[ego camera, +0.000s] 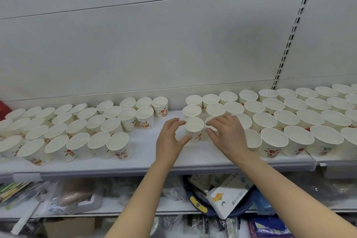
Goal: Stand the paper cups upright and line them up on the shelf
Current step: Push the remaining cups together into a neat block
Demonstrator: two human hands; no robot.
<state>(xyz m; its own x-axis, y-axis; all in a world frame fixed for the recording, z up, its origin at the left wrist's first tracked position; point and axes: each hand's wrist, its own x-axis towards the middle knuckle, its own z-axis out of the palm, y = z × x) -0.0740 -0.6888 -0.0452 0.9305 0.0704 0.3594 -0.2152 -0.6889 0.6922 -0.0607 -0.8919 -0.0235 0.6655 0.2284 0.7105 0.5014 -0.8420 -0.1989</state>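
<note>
Many white paper cups with red and green print stand upright on the white shelf (146, 152), in one block at the left (92, 125) and one at the right (286, 120). My left hand (170, 139) curls its thumb and fingers around the front-left cup of the right block (193, 124). My right hand (228, 133) lies over the neighbouring cup (209, 120), fingers bent on its rim, hiding most of it. A bare strip of shelf separates the two blocks.
The grey back panel (173, 44) rises behind the cups, with a slotted upright (289, 44) at the right. Below the shelf edge, a lower shelf holds plastic-wrapped goods (77, 195) and a tissue pack (229, 195).
</note>
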